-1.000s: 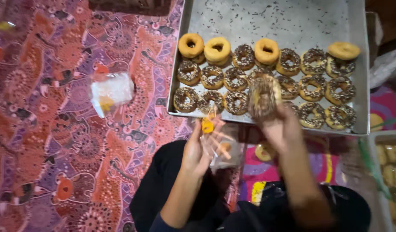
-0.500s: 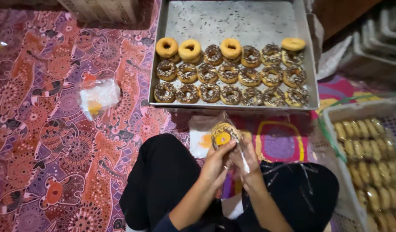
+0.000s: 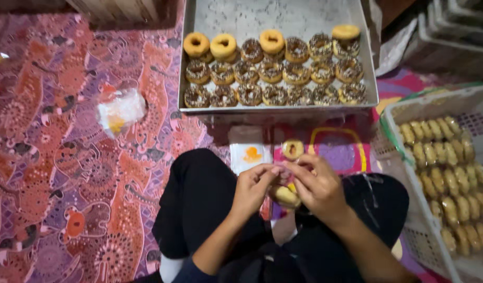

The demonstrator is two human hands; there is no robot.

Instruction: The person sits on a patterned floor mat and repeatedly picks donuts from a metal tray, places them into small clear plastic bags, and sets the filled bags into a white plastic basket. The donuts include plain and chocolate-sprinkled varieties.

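Busy red and pink patterned mat (image 3: 68,173) on the floor, big metal tray (image 3: 275,15) of doughnuts ahead, white basket (image 3: 409,112) of wrapped ones at right, left hand (image 3: 252,186) and right hand (image 3: 317,186) both pinched on a bagged doughnut (image 3: 286,195) over the lap.

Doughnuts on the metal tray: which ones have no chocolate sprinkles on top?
Four plain golden doughnuts in the back row of the tray: two at the left end, one mid-row, one at the right end. The rest carry dark sprinkles.
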